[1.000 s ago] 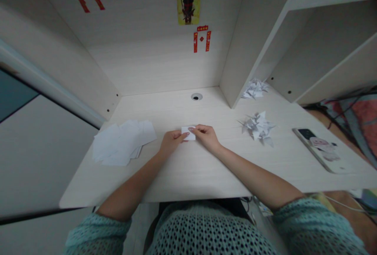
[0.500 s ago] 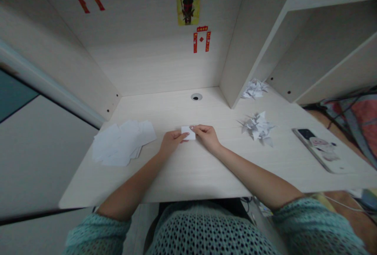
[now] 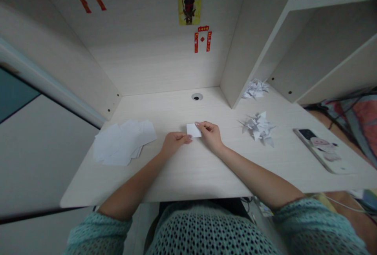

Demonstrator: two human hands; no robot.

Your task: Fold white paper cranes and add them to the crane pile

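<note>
Two corners of the small paper (image 3: 193, 130) are pinched between closed fingertips, left hand (image 3: 173, 143) lower, right hand (image 3: 213, 135) upper, seemingly to steady it; loose sheets (image 3: 119, 143) lie handily leftward.

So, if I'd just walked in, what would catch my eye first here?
Probably the yellow and red poster high on the back wall. Then the small white paper in the middle of the desk, its right edge pinched by the right hand, with the left hand at its near left corner. A spiky heap of folded paper sits farther right.
</note>
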